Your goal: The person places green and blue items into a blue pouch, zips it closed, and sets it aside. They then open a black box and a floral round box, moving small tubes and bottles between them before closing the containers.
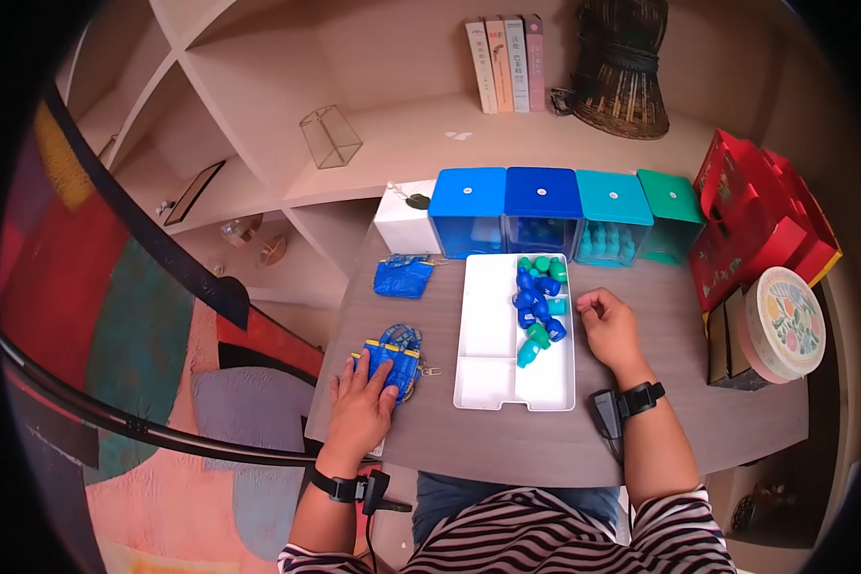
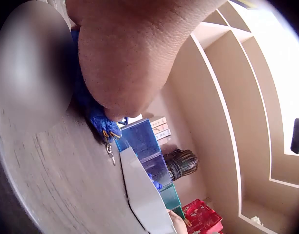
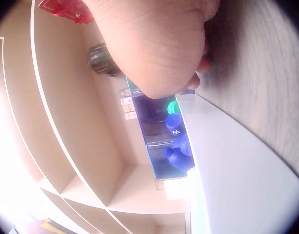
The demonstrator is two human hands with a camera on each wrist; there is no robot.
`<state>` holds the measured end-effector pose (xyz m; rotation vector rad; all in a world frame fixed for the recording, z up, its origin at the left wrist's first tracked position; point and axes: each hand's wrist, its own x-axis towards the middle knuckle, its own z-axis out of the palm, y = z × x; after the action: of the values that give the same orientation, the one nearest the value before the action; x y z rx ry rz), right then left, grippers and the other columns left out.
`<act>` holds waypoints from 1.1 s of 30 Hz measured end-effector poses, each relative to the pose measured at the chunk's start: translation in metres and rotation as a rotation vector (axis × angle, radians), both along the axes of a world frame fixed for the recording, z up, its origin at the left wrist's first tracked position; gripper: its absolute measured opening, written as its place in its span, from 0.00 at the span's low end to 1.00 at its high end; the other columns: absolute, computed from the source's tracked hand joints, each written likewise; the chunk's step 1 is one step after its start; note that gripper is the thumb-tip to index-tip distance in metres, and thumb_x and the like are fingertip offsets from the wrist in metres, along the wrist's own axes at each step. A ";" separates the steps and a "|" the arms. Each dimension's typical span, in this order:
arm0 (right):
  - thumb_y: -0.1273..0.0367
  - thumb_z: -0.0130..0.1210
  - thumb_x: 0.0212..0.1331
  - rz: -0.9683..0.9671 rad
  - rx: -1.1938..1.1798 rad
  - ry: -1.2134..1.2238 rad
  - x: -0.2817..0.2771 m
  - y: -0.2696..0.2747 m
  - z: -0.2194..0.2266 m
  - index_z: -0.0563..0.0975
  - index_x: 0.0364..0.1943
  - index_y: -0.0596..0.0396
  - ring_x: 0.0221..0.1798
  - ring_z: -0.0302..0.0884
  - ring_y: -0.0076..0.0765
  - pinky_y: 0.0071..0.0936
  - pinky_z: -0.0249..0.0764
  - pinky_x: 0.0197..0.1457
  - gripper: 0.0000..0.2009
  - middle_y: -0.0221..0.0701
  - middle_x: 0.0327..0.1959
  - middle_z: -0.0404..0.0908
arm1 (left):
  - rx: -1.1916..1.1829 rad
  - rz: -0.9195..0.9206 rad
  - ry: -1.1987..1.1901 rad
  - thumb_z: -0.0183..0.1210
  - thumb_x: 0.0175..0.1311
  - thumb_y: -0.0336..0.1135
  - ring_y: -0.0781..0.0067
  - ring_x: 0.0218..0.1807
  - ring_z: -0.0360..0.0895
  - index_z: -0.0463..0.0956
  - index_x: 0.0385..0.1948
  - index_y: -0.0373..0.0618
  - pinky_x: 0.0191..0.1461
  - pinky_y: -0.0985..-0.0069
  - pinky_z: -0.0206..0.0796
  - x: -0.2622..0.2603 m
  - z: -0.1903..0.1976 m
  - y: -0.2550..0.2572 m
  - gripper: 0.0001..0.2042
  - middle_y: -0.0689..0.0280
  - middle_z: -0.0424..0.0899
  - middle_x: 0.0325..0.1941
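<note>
A small blue woven bag with yellow trim (image 1: 407,364) is laid on the left side of a grey wood-grain counter (image 1: 430,450). It is partly covered by the left hand (image 1: 359,407), whose fingers are spread and rested flat on it, not clenched. A metal clasp is attached at the bag's right side. A second small blue bag (image 1: 402,277) is placed beyond it, toward the far edge.

To the right, a white plastic divided tray (image 1: 488,316) is set at the middle of the counter. Small bottles are grouped in its right part: green bottles (image 1: 541,264) at the far end, dark blue bottles (image 1: 536,304) in the middle, and teal bottles (image 1: 529,354) mostly at the near end. Just beside the tray's right wall, the right hand (image 1: 612,330) is held released, its fingers loosely curled.

Behind the tray, four lidded boxes are lined up: bright blue (image 1: 468,191), dark blue (image 1: 542,191), teal (image 1: 612,196) and green (image 1: 673,196). A red paper gift bag (image 1: 751,225) is stood at the far right, behind a round box with a floral lid (image 1: 792,320).
</note>
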<state>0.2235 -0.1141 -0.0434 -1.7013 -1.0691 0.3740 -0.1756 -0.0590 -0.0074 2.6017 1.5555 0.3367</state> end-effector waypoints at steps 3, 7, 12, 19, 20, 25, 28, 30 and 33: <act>0.72 0.58 0.63 0.003 -0.008 0.000 0.000 0.001 0.000 0.82 0.38 0.57 0.34 0.84 0.33 0.30 0.77 0.40 0.04 0.34 0.31 0.86 | -0.087 -0.004 0.066 0.58 0.68 0.51 0.40 0.79 0.53 0.68 0.70 0.52 0.78 0.45 0.45 0.003 0.008 -0.002 0.29 0.50 0.58 0.79; 0.71 0.58 0.64 0.013 -0.038 -0.032 0.000 0.001 0.004 0.82 0.38 0.55 0.35 0.84 0.37 0.32 0.78 0.42 0.05 0.36 0.33 0.86 | -0.025 0.017 0.045 0.62 0.64 0.53 0.39 0.78 0.54 0.68 0.69 0.49 0.78 0.45 0.45 0.006 -0.004 0.008 0.33 0.47 0.57 0.79; 0.70 0.58 0.63 0.014 -0.052 -0.007 0.002 0.000 0.000 0.83 0.39 0.55 0.36 0.85 0.39 0.33 0.78 0.43 0.05 0.37 0.35 0.87 | 0.009 0.004 -0.069 0.64 0.62 0.54 0.37 0.78 0.54 0.70 0.68 0.48 0.76 0.39 0.46 0.007 -0.007 0.031 0.34 0.44 0.57 0.78; 0.74 0.57 0.62 0.031 -0.071 -0.032 -0.001 0.002 0.003 0.82 0.40 0.57 0.35 0.83 0.29 0.27 0.77 0.41 0.06 0.33 0.34 0.88 | 0.110 -0.038 -0.120 0.65 0.61 0.50 0.40 0.76 0.59 0.76 0.61 0.45 0.79 0.44 0.42 0.043 0.059 0.050 0.29 0.45 0.66 0.73; 0.74 0.57 0.61 0.031 -0.059 -0.051 -0.001 0.001 0.004 0.82 0.40 0.57 0.35 0.84 0.30 0.27 0.78 0.41 0.06 0.33 0.34 0.88 | 0.135 -0.037 -0.134 0.65 0.61 0.50 0.41 0.76 0.60 0.76 0.60 0.44 0.79 0.44 0.41 0.053 0.066 0.057 0.28 0.45 0.68 0.72; 0.73 0.57 0.61 0.025 -0.025 -0.053 0.001 0.000 0.003 0.83 0.40 0.57 0.35 0.85 0.31 0.28 0.78 0.41 0.06 0.34 0.35 0.88 | 0.041 -0.051 -0.151 0.65 0.61 0.49 0.43 0.67 0.72 0.78 0.57 0.43 0.72 0.55 0.61 0.095 0.068 0.120 0.26 0.49 0.75 0.67; 0.73 0.57 0.61 0.017 -0.040 -0.052 0.001 0.000 0.004 0.83 0.40 0.56 0.35 0.85 0.32 0.29 0.78 0.41 0.06 0.33 0.35 0.88 | -0.131 0.139 0.028 0.66 0.58 0.52 0.44 0.64 0.76 0.77 0.59 0.42 0.66 0.59 0.68 0.121 0.066 0.135 0.30 0.48 0.76 0.65; 0.73 0.57 0.61 0.026 -0.039 -0.047 0.001 0.001 0.003 0.83 0.40 0.56 0.35 0.85 0.32 0.29 0.79 0.41 0.07 0.33 0.35 0.88 | -0.261 0.186 0.185 0.67 0.56 0.55 0.45 0.64 0.76 0.72 0.62 0.40 0.66 0.58 0.69 0.128 0.059 0.148 0.35 0.46 0.76 0.64; 0.72 0.57 0.61 0.017 -0.033 -0.066 0.001 0.001 0.004 0.83 0.40 0.54 0.35 0.85 0.33 0.31 0.79 0.41 0.07 0.33 0.35 0.88 | -0.246 0.218 0.241 0.66 0.57 0.54 0.45 0.63 0.76 0.70 0.62 0.39 0.66 0.57 0.69 0.136 0.057 0.148 0.35 0.45 0.76 0.64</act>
<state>0.2247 -0.1136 -0.0393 -1.7457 -1.1311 0.3503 -0.0392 0.0888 0.0491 2.3597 1.8289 -0.1537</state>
